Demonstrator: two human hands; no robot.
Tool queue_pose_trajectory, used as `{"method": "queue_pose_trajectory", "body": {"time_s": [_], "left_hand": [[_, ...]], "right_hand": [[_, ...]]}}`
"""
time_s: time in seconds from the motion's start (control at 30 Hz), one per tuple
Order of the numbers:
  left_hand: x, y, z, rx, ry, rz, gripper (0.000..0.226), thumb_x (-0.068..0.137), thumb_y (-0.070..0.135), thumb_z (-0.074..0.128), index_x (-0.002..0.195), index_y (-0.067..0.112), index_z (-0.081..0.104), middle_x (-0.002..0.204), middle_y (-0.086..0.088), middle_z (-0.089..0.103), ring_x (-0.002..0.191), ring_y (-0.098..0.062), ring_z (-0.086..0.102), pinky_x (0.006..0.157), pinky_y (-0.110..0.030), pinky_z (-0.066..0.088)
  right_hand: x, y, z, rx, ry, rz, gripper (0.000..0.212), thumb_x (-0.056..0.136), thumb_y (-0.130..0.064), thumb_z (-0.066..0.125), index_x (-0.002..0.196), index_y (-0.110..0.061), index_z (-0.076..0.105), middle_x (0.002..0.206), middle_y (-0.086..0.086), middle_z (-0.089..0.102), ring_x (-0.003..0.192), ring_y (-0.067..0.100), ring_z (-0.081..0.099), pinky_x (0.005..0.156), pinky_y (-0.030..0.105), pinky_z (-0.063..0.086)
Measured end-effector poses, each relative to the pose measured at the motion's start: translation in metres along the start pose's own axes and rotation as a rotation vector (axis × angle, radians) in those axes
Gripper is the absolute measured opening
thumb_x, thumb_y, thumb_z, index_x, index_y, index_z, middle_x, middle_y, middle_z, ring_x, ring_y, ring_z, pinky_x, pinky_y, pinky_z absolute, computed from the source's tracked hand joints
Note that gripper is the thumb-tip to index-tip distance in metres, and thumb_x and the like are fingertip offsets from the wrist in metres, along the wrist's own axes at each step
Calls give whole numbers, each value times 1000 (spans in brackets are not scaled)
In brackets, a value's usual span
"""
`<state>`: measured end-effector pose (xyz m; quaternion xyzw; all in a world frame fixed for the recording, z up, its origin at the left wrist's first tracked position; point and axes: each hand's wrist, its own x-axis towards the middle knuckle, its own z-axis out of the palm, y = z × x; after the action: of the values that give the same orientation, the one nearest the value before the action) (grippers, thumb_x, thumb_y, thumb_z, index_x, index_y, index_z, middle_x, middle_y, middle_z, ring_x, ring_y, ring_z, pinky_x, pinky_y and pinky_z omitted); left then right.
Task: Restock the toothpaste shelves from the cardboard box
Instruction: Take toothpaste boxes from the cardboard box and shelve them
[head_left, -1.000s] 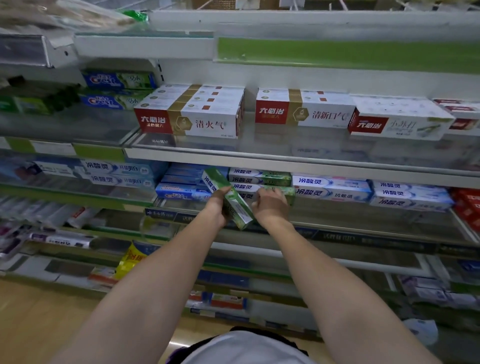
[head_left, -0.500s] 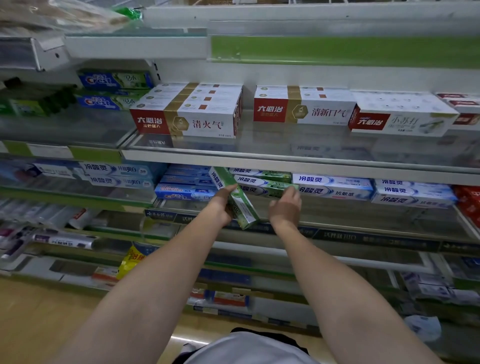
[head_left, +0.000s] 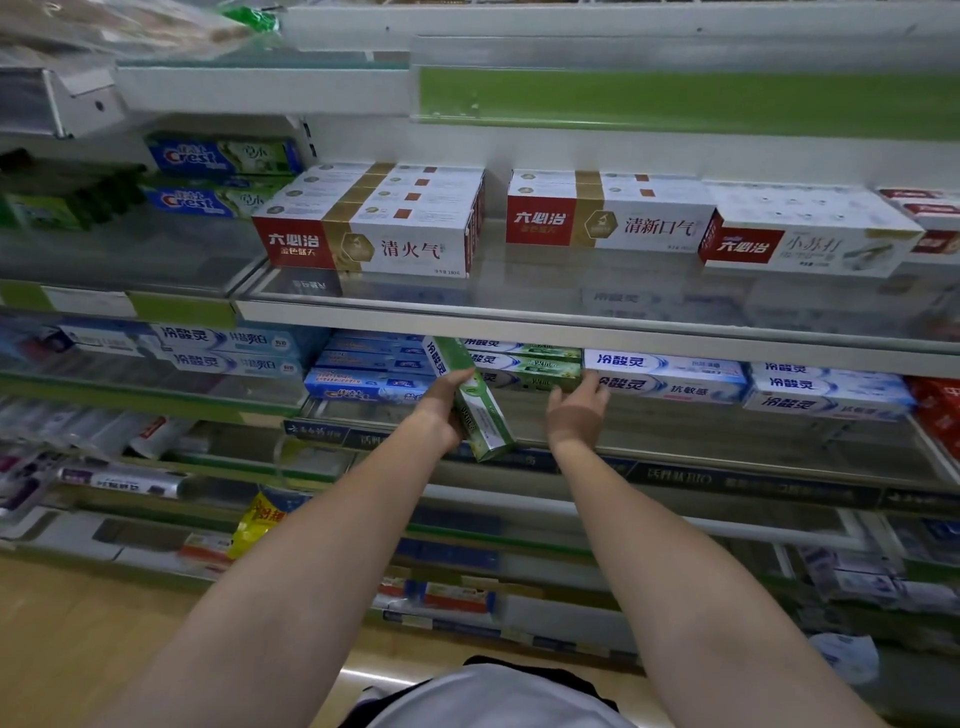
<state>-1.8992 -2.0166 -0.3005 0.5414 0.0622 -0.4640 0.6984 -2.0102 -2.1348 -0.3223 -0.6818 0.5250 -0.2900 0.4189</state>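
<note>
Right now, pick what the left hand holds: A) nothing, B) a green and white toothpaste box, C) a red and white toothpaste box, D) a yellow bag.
B: the left hand grips a green and white toothpaste box, tilted, in front of the middle shelf.

Dim, even indoor light with a greenish cast. Shelves (head_left: 571, 322) bow from wide-angle distortion. Edges and lower rows are blurred; a glare streak shows on the floor (head_left: 78, 623).

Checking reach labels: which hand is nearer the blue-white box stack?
Right. The right hand reaches the blue-white box stack at its left end; the left hand holds a green box farther left.
</note>
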Motion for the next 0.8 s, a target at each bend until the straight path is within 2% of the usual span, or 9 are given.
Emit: {"method": "queue_pose_trajectory", "body": {"time_s": [0.1, 0.2, 0.27, 0.37, 0.47, 0.57, 0.63, 0.7, 0.8], "left_hand": [[0, 0, 2, 19, -3, 3, 37, 89, 24, 71, 120, 7, 60, 106, -16, 67, 104, -34, 64, 92, -50, 49], [1, 0, 2, 41, -18, 6, 36, 90, 24, 70, 120, 8, 60, 103, -15, 67, 101, -32, 63, 91, -49, 49], [3, -1, 1, 41, -29, 8, 36, 90, 25, 70, 120, 8, 60, 103, -14, 67, 101, -32, 64, 88, -48, 50], [4, 0, 2, 35, -5, 6, 41, 92, 41, 68, 117, 9, 62, 111, -16, 68, 106, -32, 63, 92, -50, 48], [5, 0, 5, -28, 17, -7, 61, 93, 64, 53, 123, 11, 63, 121, -19, 66, 110, -34, 62, 87, -50, 48], [6, -2, 9, -89, 43, -1, 56, 100, 56, 47, 130, 11, 61, 126, -22, 64, 110, -34, 62, 87, -50, 47], [5, -2, 11, -57, 42, 16, 46, 100, 45, 55, 123, 6, 62, 111, -19, 69, 100, -33, 66, 79, -49, 51], [2, 0, 14, 32, 14, 47, 37, 96, 36, 65, 111, 3, 62, 88, -12, 70, 76, -26, 68, 65, -38, 56], [0, 4, 16, 131, 15, 47, 37, 89, 40, 73, 99, 7, 62, 66, -3, 66, 49, -14, 61, 46, -24, 51]], "right_hand": [[-2, -3, 2, 88, 19, -2, 33, 96, -8, 61, 126, -10, 48, 142, 14, 37, 106, 27, 59, 88, 23, 44], [-8, 1, 6, 64, -17, -63, 24, 94, -7, 63, 114, -11, 49, 141, 11, 36, 100, 21, 56, 88, 27, 49], [-8, 2, 8, -9, -116, -106, 27, 95, -8, 60, 121, -10, 54, 141, 8, 42, 108, 22, 56, 95, 27, 45], [-4, 0, 8, -59, -209, -107, 37, 96, -10, 60, 132, -10, 51, 134, 6, 52, 110, 20, 55, 92, 25, 41], [-1, -2, 7, 2, -282, -78, 29, 97, -17, 60, 124, -9, 53, 117, 4, 58, 106, 22, 58, 90, 31, 45], [-4, -12, 8, 134, -391, -20, 26, 100, -34, 58, 116, -13, 58, 110, 3, 64, 101, 22, 61, 83, 32, 45], [-8, -19, 10, 172, -417, -10, 29, 100, -41, 57, 110, -14, 62, 104, 2, 66, 91, 16, 61, 73, 29, 43], [-13, -22, 8, 195, -415, -17, 34, 98, -46, 58, 108, -14, 64, 98, -3, 66, 84, 10, 59, 66, 24, 39], [-14, -20, 7, 191, -466, -52, 42, 93, -58, 61, 106, -18, 66, 98, -7, 68, 89, 13, 62, 71, 25, 43]]}}
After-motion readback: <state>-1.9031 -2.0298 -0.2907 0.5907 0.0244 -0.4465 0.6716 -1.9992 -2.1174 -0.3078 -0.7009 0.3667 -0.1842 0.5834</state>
